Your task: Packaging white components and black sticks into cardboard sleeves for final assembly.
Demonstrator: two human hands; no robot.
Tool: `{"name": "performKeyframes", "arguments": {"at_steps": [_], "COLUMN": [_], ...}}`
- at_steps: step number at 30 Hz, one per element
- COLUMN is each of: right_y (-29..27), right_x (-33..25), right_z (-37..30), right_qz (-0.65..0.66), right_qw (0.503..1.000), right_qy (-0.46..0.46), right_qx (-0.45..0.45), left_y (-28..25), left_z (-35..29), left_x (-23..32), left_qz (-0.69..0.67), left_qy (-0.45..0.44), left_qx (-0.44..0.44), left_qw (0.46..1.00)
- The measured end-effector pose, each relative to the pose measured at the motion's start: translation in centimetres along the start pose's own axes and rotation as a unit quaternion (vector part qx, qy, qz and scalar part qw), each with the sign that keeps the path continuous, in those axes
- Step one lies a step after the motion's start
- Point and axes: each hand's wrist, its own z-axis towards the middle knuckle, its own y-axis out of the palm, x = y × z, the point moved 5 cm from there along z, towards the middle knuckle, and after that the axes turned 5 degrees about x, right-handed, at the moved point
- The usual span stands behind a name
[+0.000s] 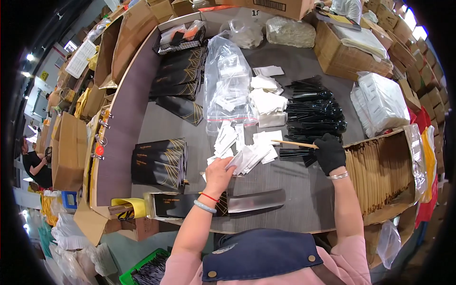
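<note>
My bare left hand (219,175) pinches a small white packet (236,159) at the near edge of a loose heap of white packets (254,151). My right hand (329,154), in a black glove, is closed round a thin wooden stick (292,143) pointing left. Beneath and beyond it lie several rows of glossy black wrapped slim pieces (313,111). Just in front of my left hand, a black printed sleeve (173,204) lies beside a curved metal plate (256,201). A clear plastic bag (228,80) holding more white packets rests beyond the heap.
Stacks of black sleeves with gold lines (159,162) lie on the left of the grey table (304,190). A carton packed with wooden sticks (380,175) stands at the right. Cardboard boxes (349,50) and wrapped white bundles (382,102) border the far right. Another person (38,164) is at far left.
</note>
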Motion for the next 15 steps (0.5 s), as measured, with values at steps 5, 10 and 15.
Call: {"name": "performKeyframes", "arguments": {"at_steps": [5,10,15], "right_y": [-2.3,-2.0,0.5], "right_x": [-0.9,-1.9,-5.6], "right_z": [-1.6,-2.6,-3.7], "right_qz": [0.134,0.259,0.321], "right_qw": [0.99,0.963,0.935], "right_qy": [0.047,0.056,-0.011], "right_qx": [-0.007,-0.044,-0.147], "left_y": [-0.8,-1.0,-0.7], "left_z": [0.2,-2.0,-7.3], "left_x": [-0.5,-0.3,3.5], "left_qz": [-0.132,-0.3,-0.045], "left_qy": [-0.084,-0.193,0.175], "left_qx": [-0.015,-0.218,-0.184], "left_qw": [0.988,0.908,0.966]}}
